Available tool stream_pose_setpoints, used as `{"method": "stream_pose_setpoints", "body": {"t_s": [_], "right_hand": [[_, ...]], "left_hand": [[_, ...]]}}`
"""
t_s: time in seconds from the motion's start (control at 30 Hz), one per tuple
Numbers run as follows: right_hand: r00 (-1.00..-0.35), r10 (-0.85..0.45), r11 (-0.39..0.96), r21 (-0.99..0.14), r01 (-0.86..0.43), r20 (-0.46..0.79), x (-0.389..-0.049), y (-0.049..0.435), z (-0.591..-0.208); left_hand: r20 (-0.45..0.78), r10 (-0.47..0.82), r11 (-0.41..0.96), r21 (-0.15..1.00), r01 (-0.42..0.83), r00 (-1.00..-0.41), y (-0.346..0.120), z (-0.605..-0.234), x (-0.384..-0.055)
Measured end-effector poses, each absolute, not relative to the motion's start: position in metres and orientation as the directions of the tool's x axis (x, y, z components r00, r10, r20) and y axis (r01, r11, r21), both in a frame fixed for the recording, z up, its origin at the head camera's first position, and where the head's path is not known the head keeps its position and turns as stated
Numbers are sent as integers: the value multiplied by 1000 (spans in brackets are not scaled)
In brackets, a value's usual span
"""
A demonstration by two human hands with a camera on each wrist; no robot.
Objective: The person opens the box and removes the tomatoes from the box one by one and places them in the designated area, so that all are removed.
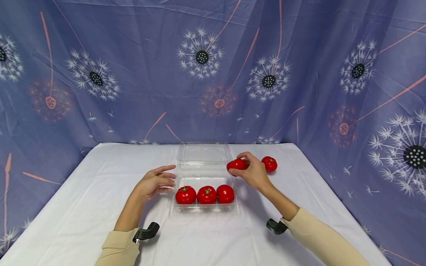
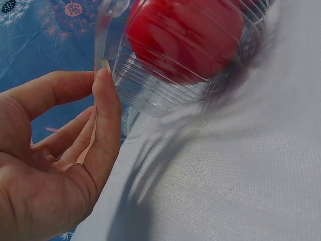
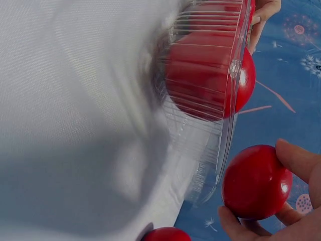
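My right hand point(image 1: 254, 173) grips a red tomato point(image 1: 235, 166) between thumb and fingers, raised by the back right corner of a clear plastic clamshell box point(image 1: 204, 181). In the right wrist view the held tomato point(image 3: 257, 182) appears beyond the box's end. Three tomatoes point(image 1: 206, 195) sit in a row along the box's front side. Its lid point(image 1: 204, 153) lies folded back behind it. At the box's left side is my left hand point(image 1: 154, 183), fingers loosely extended towards it. In the left wrist view, a fingertip of the left hand point(image 2: 65, 150) overlaps the box's rim point(image 2: 102, 37).
Another tomato point(image 1: 269, 164) lies on the white-covered table point(image 1: 213, 240), right of my right hand. More red and green shows just behind the right fingers, mostly hidden. A blue curtain point(image 1: 149, 74) with dandelion prints hangs at the table's back and sides.
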State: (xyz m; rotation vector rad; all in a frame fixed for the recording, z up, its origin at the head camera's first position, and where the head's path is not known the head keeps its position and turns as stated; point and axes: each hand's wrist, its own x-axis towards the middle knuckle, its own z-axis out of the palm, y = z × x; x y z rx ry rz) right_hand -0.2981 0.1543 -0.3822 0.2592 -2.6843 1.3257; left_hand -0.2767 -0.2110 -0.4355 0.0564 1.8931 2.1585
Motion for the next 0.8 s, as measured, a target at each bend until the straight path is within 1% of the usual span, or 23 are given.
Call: {"method": "stream_pose_setpoints", "body": {"t_s": [0.4,0.63,0.8], "right_hand": [[-980,-78,615,-764,-193,185,-300,163,-381],[-973,-120,652,-724,-226,195,-302,170,-382],[-973,-121,662,-714,-228,198,-301,174,-385]], "left_hand": [[-142,225,-104,980,-169,-964,-212,-434,-276],[-145,228,-119,977,-175,-963,-212,-435,-277],[-145,226,-117,978,-175,-963,-212,-434,-276]]}}
